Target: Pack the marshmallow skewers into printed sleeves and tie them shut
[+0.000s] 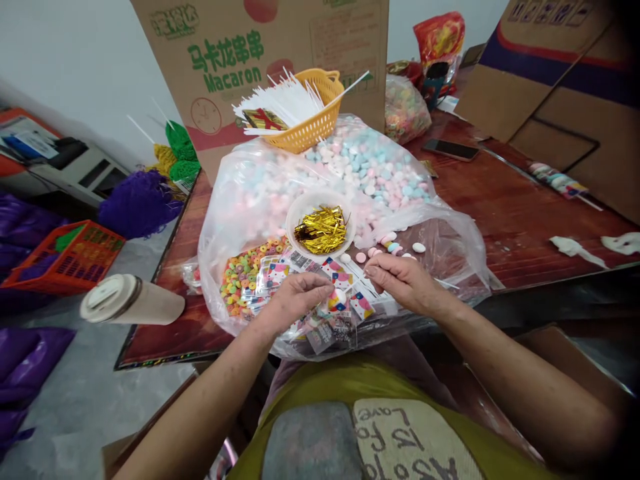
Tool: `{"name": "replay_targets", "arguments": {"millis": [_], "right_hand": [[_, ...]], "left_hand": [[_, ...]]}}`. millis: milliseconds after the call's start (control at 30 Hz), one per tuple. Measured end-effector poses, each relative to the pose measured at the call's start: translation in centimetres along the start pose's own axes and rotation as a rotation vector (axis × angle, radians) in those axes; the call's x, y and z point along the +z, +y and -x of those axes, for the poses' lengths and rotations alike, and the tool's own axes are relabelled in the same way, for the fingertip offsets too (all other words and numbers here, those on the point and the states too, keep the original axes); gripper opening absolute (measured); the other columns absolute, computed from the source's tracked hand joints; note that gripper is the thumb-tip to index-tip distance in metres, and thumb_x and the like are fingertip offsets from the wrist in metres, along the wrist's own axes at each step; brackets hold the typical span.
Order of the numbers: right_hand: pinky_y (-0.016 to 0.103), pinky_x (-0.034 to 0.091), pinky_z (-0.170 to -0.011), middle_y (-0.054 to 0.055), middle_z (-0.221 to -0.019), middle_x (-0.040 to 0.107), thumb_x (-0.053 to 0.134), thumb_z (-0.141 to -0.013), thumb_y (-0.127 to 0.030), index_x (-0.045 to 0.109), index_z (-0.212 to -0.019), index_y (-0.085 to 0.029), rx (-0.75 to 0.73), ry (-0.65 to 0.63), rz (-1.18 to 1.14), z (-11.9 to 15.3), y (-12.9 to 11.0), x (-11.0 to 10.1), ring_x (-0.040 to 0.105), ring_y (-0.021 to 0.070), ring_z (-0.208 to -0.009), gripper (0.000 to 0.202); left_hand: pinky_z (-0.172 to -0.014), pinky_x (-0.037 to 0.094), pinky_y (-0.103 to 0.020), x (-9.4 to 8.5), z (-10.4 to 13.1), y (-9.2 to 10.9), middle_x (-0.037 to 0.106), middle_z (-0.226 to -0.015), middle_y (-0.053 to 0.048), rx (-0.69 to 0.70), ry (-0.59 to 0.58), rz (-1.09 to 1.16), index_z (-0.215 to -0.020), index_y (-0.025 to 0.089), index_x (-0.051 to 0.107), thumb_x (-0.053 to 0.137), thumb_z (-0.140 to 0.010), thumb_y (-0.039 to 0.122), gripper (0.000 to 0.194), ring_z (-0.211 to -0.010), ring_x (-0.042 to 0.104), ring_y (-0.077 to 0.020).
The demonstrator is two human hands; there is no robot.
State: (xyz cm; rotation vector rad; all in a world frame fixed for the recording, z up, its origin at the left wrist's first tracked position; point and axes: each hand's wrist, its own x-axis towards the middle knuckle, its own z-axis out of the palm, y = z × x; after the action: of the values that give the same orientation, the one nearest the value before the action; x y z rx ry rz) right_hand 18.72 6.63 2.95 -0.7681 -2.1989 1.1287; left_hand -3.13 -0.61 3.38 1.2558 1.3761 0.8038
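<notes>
My left hand (295,297) rests on a pile of small printed packets (350,303) and pinches one of them at its fingertips. My right hand (400,277) hovers beside it over the same pile, fingers curled around something small that I cannot make out. Just beyond both hands stands a white bowl (300,213) holding gold twist ties (321,229). Loose pink, white and blue candies (387,243) lie next to the bowl. All of this sits on a big clear plastic bag (465,247) full of pastel candies.
A yellow basket (310,130) of white sticks tops the bag, with a Macaron carton (225,73) behind. Ring-shaped coloured candies (243,270) lie left of the packets. A lidded cup (130,300) lies at the table's left edge. A phone (450,149) and cardboard boxes (565,87) are at right.
</notes>
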Motion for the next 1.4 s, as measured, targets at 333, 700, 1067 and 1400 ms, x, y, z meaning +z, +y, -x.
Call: {"name": "replay_targets", "arguments": {"millis": [333,700,1067,1400], "right_hand": [[0.023,0.028,-0.057,-0.003,-0.060,0.038,0.037,-0.092,-0.028,0.037,-0.063,-0.019,-0.158,0.012,0.191,-0.2,-2.1,-0.4,0.035,0.0096,-0.058,0.030],[0.023,0.027,-0.056,-0.003,-0.057,0.040,0.037,-0.091,-0.026,0.041,-0.063,-0.018,-0.194,0.036,0.254,-0.9,-3.1,1.0,0.035,0.0092,-0.056,0.030],[0.022,0.028,-0.053,-0.004,-0.054,0.042,0.040,-0.088,-0.032,0.042,-0.061,-0.019,-0.004,0.161,0.121,-2.0,-1.6,2.1,0.038,0.0094,-0.053,0.030],[0.023,0.025,-0.050,-0.005,-0.051,0.039,0.042,-0.087,-0.033,0.045,-0.060,-0.018,0.016,0.179,0.145,-2.5,-2.7,1.5,0.036,0.0090,-0.051,0.031]], "left_hand": [[-0.056,0.038,-0.022,0.9,-0.5,0.0,0.060,-0.066,0.001,0.006,0.014,0.050,-0.077,0.013,0.066,0.065,-0.070,0.035,0.023,-0.058,0.048,-0.0088],[-0.066,0.042,-0.027,2.7,0.0,0.6,0.056,-0.064,0.000,0.297,0.290,-0.329,-0.071,0.018,0.052,0.045,-0.084,0.029,0.019,-0.065,0.051,-0.0135],[-0.072,0.045,-0.029,0.3,-2.0,2.1,0.061,-0.077,-0.003,0.299,0.264,-0.140,-0.084,0.016,0.054,0.043,-0.087,0.033,0.020,-0.075,0.057,-0.0147],[-0.071,0.041,-0.029,-3.3,0.8,5.9,0.059,-0.082,-0.005,0.616,-0.156,-1.111,-0.091,0.020,0.065,0.042,-0.086,0.015,0.023,-0.079,0.054,-0.0164]]}}
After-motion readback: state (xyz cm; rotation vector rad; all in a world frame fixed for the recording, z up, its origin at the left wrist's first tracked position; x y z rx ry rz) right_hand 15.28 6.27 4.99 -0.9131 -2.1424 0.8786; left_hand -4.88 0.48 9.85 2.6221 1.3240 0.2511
